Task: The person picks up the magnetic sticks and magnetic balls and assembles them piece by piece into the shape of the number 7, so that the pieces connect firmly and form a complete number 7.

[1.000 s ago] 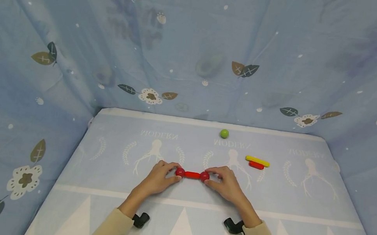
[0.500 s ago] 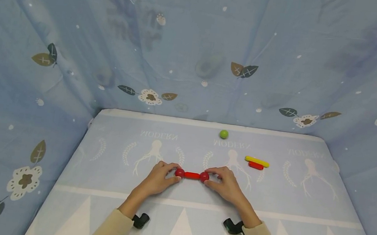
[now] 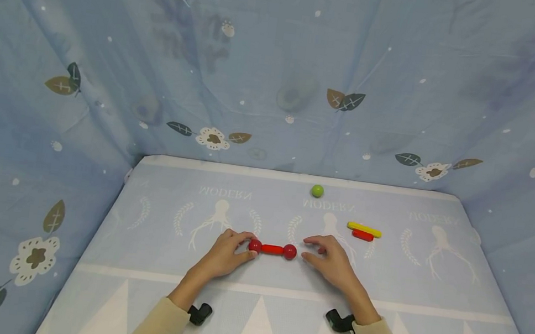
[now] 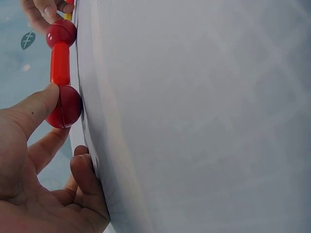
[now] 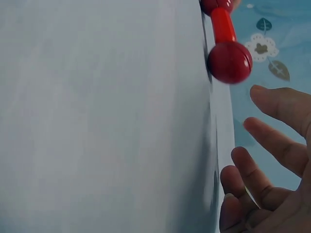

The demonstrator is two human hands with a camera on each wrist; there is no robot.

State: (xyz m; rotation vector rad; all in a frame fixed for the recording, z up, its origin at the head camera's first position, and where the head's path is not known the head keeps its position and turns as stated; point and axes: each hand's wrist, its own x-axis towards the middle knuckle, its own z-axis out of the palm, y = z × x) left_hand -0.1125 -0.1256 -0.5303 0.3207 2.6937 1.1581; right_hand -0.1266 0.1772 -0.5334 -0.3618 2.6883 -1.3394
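Observation:
A red rod lies level on the table with a dark red ball at each end, like a small dumbbell. My left hand pinches the left red ball between thumb and fingers. Just off the right red ball, my right hand holds nothing, its thumb and fingers spread apart. In the left wrist view the rod joins both balls end to end, and part of the right hand shows at the top.
A yellow stick and a shorter red stick lie side by side to the right. Farther back sits a green ball. Blue patterned cloth rises behind the table and along its sides.
My right hand has let go of the right red ball and drawn a little to the right. The left hand and the joined red pieces have stayed in place.

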